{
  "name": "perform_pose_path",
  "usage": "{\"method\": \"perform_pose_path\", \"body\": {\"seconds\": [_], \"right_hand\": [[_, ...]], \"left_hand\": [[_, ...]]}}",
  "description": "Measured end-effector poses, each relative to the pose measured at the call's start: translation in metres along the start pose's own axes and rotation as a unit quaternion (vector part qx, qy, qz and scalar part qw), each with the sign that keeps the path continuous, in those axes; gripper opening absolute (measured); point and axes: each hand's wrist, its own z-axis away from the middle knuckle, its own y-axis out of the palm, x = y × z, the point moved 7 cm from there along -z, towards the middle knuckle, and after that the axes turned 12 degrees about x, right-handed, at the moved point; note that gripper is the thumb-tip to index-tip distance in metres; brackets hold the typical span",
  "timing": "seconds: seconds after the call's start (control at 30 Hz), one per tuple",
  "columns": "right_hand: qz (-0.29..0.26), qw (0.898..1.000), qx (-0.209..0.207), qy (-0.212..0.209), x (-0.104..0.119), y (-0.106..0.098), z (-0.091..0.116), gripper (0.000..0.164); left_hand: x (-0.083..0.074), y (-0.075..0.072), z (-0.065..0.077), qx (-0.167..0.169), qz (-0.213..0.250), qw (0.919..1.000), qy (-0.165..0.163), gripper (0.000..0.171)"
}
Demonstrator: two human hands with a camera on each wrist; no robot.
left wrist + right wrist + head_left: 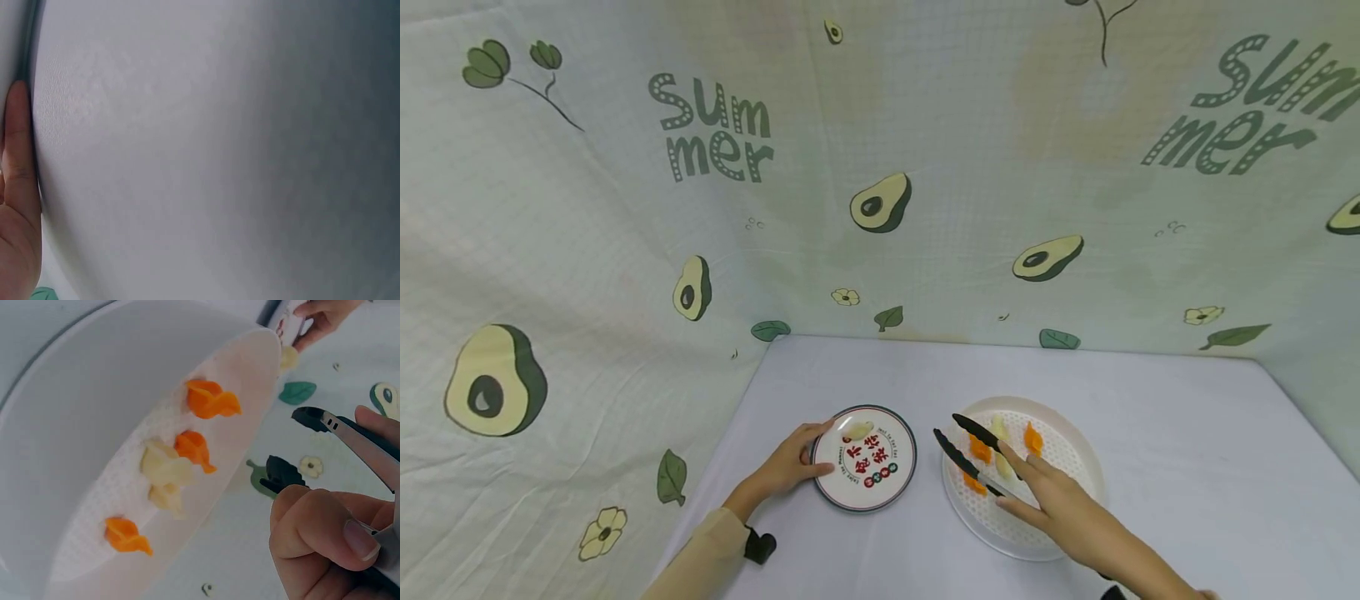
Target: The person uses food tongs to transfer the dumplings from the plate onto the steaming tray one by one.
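Observation:
My left hand (pixel 790 458) grips the left rim of a small white plate (pixel 887 487) with red lettering and a dark-edged border. A pale yellow, dumpling-shaped piece (pixel 858 431) lies near its upper left. My right hand (pixel 1060 504) holds a pair of tongs (pixel 958 454) with black tips spread apart, nothing between them. The tongs extend over a large white round dish (pixel 1078 475) with a dimpled base. Inside it are several twisted orange pieces (pixel 125 536) and pale yellow pieces (pixel 165 465). In the left wrist view, a finger of the left hand (pixel 22 162) lies along the plate's edge.
The dish stands to the right of the plate on a white table (pixel 1187 442). A cloth (pixel 955 125) printed with avocados and leaves hangs behind the table and along its left side.

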Motion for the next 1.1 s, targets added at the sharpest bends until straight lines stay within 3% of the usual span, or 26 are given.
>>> {"method": "perform_pose_path", "body": {"seconds": [0.27, 0.6, 0.7, 1.1], "right_hand": [[0.041, 0.997, 0.020, -0.057, 0.028, 0.003, -0.029, 0.074], [0.069, 0.984, 0.109, -0.124, 0.045, 0.015, -0.068, 0.076], [0.085, 0.980, 0.116, -0.140, 0.047, 0.016, -0.078, 0.077], [0.137, 0.969, 0.156, -0.137, 0.042, 0.021, -0.118, 0.074]], "left_hand": [[0.000, -0.001, 0.000, 0.003, 0.005, 1.0000, 0.000, 0.079], [0.001, -0.001, 0.000, 0.000, 0.004, 1.0000, -0.005, 0.079], [0.001, -0.001, 0.000, -0.002, 0.005, 1.0000, -0.006, 0.079], [-0.001, -0.001, -0.001, -0.001, 0.006, 1.0000, -0.006, 0.079]]}}
